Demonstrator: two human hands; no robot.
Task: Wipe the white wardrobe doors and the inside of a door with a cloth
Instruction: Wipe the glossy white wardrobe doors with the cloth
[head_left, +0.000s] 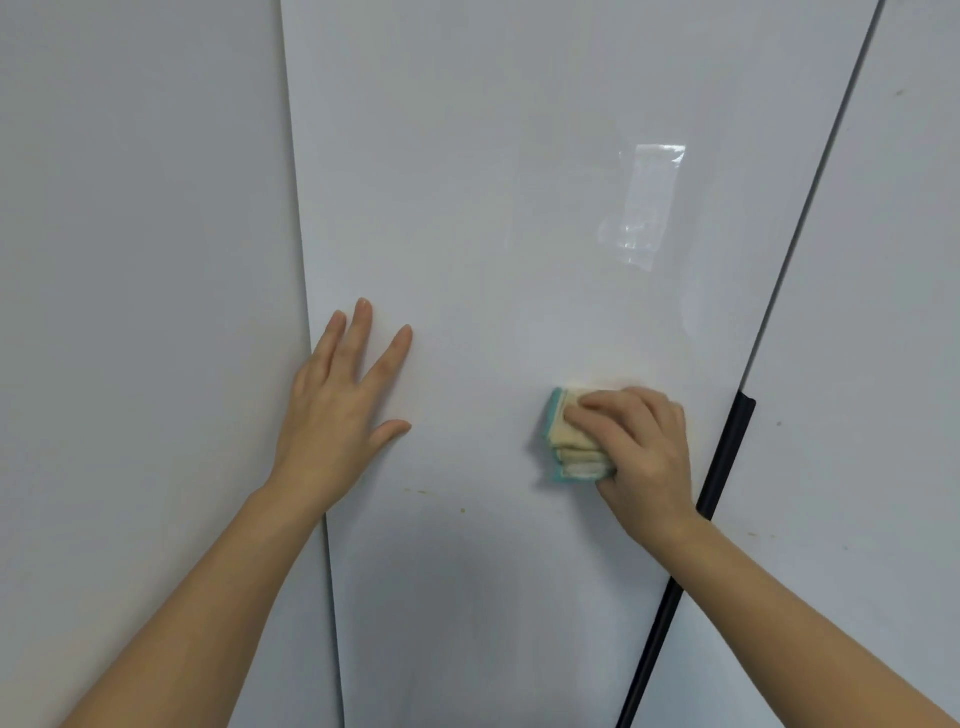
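Middle door (493, 182): white, glossy, filling the centre of the view; a few small yellowish specks (422, 491) low on it.
Left hand (337, 395): flat on the middle door near its left edge, fingers straight and spread, holding nothing.
Right hand (641, 452): fingers curled over the cloth, pressing it against the middle door.
Cloth (571, 441): folded in layers, cream with teal edges, low on the right side of the middle door, just left of the handle.
Handle (719, 467): black strip along the middle door's right edge (its lower part runs behind the right forearm).
Left door (140, 260): white, beside the left hand.
Right door (872, 338): white, with small dark marks.
Reflection (644, 208): bright patch above the cloth.
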